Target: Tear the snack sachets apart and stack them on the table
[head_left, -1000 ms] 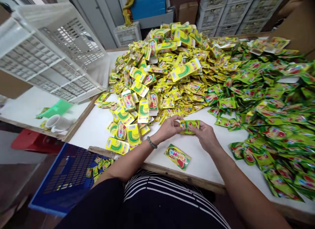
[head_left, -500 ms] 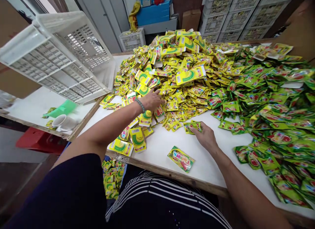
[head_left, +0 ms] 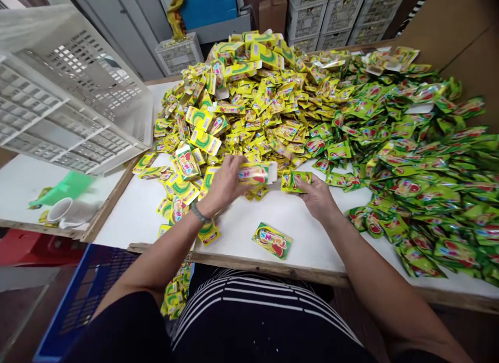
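My left hand [head_left: 226, 183], with a beaded bracelet on the wrist, grips a yellow carton [head_left: 257, 174] whose white end flap stands open toward the right. Facing that flap, my right hand [head_left: 315, 195] pinches small green-and-yellow candy sachets [head_left: 293, 181]; how many is hard to see. Below the hands a flat green box [head_left: 272, 241] lettered "TWINS" lies on the white tabletop [head_left: 234, 248]. Behind them rises a heap of yellow sachets [head_left: 268, 95] with yellow cartons on top. Several cartons [head_left: 183, 189] lie loose by my left forearm.
Green sachets [head_left: 421, 160] spread over the right side of the table. At the left a white plastic crate [head_left: 78, 129] stands tilted, near a white cup [head_left: 72, 211] and a green scoop-like piece [head_left: 72, 188]. A blue crate [head_left: 89, 295] sits below the table edge. Stacked crates [head_left: 331, 14] stand behind.
My left hand has picked up a carton from the pile and brought it right, near my right hand. My right hand still holds the sachets. The view has shifted.
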`<control>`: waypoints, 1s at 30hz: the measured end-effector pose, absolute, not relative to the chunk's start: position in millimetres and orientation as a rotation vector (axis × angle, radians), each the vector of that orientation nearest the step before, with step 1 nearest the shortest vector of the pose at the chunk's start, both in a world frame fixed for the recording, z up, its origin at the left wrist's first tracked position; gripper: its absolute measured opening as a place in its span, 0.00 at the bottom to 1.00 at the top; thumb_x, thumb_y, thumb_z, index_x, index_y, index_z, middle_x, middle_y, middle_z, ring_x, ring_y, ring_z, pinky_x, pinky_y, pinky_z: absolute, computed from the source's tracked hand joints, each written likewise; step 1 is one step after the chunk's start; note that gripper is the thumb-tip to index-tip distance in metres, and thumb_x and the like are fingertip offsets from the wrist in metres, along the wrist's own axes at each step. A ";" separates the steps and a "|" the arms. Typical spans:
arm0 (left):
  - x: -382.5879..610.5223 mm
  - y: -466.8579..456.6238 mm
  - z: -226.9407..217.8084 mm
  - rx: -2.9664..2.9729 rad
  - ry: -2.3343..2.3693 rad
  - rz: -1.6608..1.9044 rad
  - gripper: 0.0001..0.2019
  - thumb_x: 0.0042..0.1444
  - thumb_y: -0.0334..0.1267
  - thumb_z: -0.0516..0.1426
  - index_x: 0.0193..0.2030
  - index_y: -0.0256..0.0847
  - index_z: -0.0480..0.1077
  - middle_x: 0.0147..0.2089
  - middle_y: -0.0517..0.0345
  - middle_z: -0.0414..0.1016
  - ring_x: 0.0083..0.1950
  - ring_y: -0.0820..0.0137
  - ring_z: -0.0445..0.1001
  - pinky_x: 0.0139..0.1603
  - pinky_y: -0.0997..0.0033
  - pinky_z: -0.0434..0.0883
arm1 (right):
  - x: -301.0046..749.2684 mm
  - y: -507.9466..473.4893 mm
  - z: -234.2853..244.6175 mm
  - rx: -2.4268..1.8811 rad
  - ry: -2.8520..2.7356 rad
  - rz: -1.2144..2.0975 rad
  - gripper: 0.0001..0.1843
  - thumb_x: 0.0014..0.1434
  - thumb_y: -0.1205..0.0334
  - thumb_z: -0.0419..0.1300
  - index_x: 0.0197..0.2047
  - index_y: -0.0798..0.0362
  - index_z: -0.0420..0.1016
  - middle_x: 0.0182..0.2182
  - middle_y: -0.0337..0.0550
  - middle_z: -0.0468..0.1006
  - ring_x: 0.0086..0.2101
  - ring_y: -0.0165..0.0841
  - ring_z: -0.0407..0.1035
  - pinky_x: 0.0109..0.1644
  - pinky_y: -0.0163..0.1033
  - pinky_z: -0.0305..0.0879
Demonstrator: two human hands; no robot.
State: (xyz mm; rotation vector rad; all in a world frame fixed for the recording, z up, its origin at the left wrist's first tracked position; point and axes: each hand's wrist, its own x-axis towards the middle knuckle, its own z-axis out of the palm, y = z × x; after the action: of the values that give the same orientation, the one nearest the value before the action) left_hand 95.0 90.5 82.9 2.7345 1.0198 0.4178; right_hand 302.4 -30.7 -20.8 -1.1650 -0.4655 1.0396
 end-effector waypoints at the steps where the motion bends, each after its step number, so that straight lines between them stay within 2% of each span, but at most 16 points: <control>1: 100.9 80.9 71.4 2.623 1.003 0.436 0.32 0.46 0.40 0.67 0.59 0.39 0.64 0.53 0.46 0.67 0.52 0.58 0.70 0.51 0.59 0.70 | 301.5 -31.3 -18.6 -1.153 -0.457 1.045 0.25 0.39 0.49 0.73 0.37 0.48 0.71 0.31 0.37 0.80 0.34 0.35 0.76 0.41 0.42 0.73; 3: 113.2 65.6 49.8 2.393 0.954 0.447 0.34 0.42 0.42 0.69 0.57 0.40 0.67 0.53 0.47 0.70 0.55 0.56 0.70 0.55 0.57 0.69 | 300.5 -32.8 -17.4 -1.185 -0.467 1.061 0.26 0.38 0.48 0.73 0.38 0.48 0.71 0.31 0.38 0.81 0.34 0.36 0.77 0.40 0.43 0.73; 7: 127.9 54.4 21.3 1.825 0.875 0.506 0.26 0.41 0.45 0.69 0.48 0.38 0.76 0.51 0.48 0.77 0.54 0.58 0.73 0.59 0.58 0.66 | 304.3 -34.9 -21.5 -1.300 -0.544 1.036 0.28 0.39 0.45 0.71 0.39 0.49 0.71 0.37 0.43 0.82 0.38 0.41 0.77 0.41 0.46 0.74; 12: 126.6 58.8 4.7 1.294 0.912 0.562 0.26 0.35 0.44 0.72 0.44 0.36 0.79 0.44 0.52 0.81 0.43 0.65 0.77 0.49 0.65 0.71 | 311.2 -31.6 -21.6 -1.310 -0.544 0.852 0.25 0.44 0.42 0.68 0.40 0.48 0.69 0.41 0.43 0.82 0.39 0.40 0.77 0.41 0.45 0.74; 18: 126.1 58.0 -1.6 1.052 0.914 0.571 0.26 0.30 0.42 0.73 0.40 0.38 0.80 0.39 0.55 0.81 0.37 0.70 0.77 0.47 0.66 0.72 | 312.4 -34.9 -27.4 -1.378 -0.680 0.956 0.24 0.44 0.45 0.69 0.40 0.50 0.73 0.37 0.43 0.82 0.38 0.40 0.77 0.45 0.47 0.74; 23: 125.9 59.3 6.0 1.104 0.878 0.435 0.25 0.27 0.40 0.74 0.38 0.37 0.81 0.40 0.54 0.81 0.38 0.69 0.76 0.48 0.66 0.71 | 310.0 -36.9 -28.1 -1.382 -0.811 1.056 0.26 0.44 0.46 0.70 0.44 0.51 0.77 0.40 0.42 0.83 0.41 0.39 0.76 0.47 0.46 0.73; 27: 124.4 62.6 8.2 1.110 0.824 0.288 0.24 0.28 0.40 0.74 0.37 0.37 0.81 0.38 0.53 0.81 0.35 0.69 0.76 0.44 0.66 0.71 | 310.8 -36.7 -26.9 -1.395 -0.801 1.045 0.25 0.43 0.45 0.70 0.41 0.51 0.77 0.38 0.42 0.83 0.39 0.39 0.76 0.45 0.46 0.73; 30: 125.5 60.2 6.6 1.059 0.796 0.358 0.23 0.29 0.39 0.73 0.37 0.38 0.81 0.39 0.55 0.81 0.37 0.69 0.76 0.46 0.67 0.71 | 311.1 -38.0 -22.7 -1.487 -0.807 0.985 0.23 0.44 0.46 0.69 0.39 0.51 0.77 0.36 0.42 0.82 0.36 0.39 0.75 0.42 0.45 0.73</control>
State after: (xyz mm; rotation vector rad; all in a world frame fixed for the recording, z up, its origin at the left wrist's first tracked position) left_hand 125.5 60.2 6.6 1.0586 0.7958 0.3578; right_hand 311.1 -38.0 -22.7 -1.4868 -0.8072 0.9849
